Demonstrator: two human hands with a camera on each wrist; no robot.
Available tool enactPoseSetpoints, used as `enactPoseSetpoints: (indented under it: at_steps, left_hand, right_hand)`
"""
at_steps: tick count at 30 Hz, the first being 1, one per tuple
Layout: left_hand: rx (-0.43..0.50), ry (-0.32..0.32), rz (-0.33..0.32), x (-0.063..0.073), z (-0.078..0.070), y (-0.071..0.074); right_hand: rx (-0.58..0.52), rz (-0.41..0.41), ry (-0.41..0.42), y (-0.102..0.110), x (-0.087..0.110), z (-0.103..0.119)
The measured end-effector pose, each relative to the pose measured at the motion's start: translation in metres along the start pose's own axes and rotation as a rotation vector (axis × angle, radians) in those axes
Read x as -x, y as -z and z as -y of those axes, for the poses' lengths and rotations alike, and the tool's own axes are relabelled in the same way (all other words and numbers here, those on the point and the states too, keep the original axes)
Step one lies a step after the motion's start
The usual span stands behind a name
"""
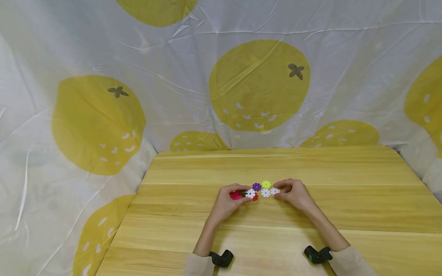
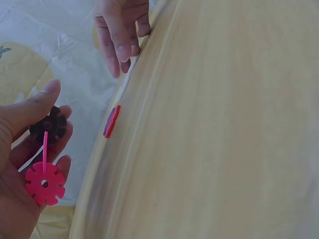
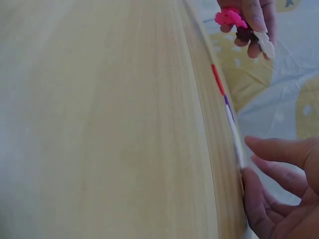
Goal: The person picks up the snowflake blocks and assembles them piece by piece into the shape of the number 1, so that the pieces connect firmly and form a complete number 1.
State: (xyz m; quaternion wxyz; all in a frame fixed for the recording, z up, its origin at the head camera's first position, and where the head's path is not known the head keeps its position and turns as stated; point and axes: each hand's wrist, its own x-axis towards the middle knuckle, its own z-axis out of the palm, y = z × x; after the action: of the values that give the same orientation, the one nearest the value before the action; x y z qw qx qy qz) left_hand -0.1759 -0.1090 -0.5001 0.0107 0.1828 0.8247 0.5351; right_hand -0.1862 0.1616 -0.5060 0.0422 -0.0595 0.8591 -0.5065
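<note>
My left hand (image 1: 225,201) holds a joined cluster of notched plastic discs above the table. In the left wrist view, a pink disc (image 2: 45,184) hangs lowest, a second pink one shows edge-on, and a dark disc (image 2: 48,124) lies between thumb and fingers. The cluster's white disc (image 1: 250,193) faces up at the fingertips in the head view. My right hand (image 1: 295,194) rests with its fingers apart around a loose white disc (image 1: 274,191), a fingertip right at its edge. Beside it lie another white disc (image 1: 265,193), a yellow disc (image 1: 266,184), a purple disc (image 1: 256,186) and a red disc (image 1: 256,197).
The wooden table (image 1: 276,165) carries the loose discs near its middle. Behind it hangs a pale curtain (image 1: 186,84) printed with lemons. A black wrist camera (image 1: 221,258) sits at the left wrist, and another wrist camera (image 1: 317,255) at the right.
</note>
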Motion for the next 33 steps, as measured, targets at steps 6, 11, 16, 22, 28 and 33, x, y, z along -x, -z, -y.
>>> enactPoseSetpoints:
  at_steps: [6,11,16,22,28,33]
  left_hand:
    - [0.015,0.006,0.007,0.0005,-0.0007,-0.0003]
    - [0.018,0.013,0.009,0.0003,-0.0007,-0.0012]
    - [0.026,0.019,0.015,0.0003,-0.0018,-0.0028]
    - [0.024,0.015,0.022,0.0005,-0.0031,-0.0036]
    - [0.033,0.010,0.026,0.0005,-0.0047,-0.0040]
    - [0.024,0.008,0.024,0.0006,-0.0048,-0.0041]
  right_hand:
    - [0.015,-0.008,0.000,-0.0018,-0.0010,-0.0003]
    - [0.025,-0.013,0.001,-0.0042,-0.0023,-0.0024]
    - [0.056,-0.015,0.011,-0.0046,-0.0034,-0.0041]
    - [0.078,-0.006,0.026,-0.0039,-0.0014,-0.0031]
    - [0.077,-0.008,0.031,-0.0024,0.0027,-0.0009]
    - [0.053,-0.007,0.044,-0.0017,0.0057,-0.0013]
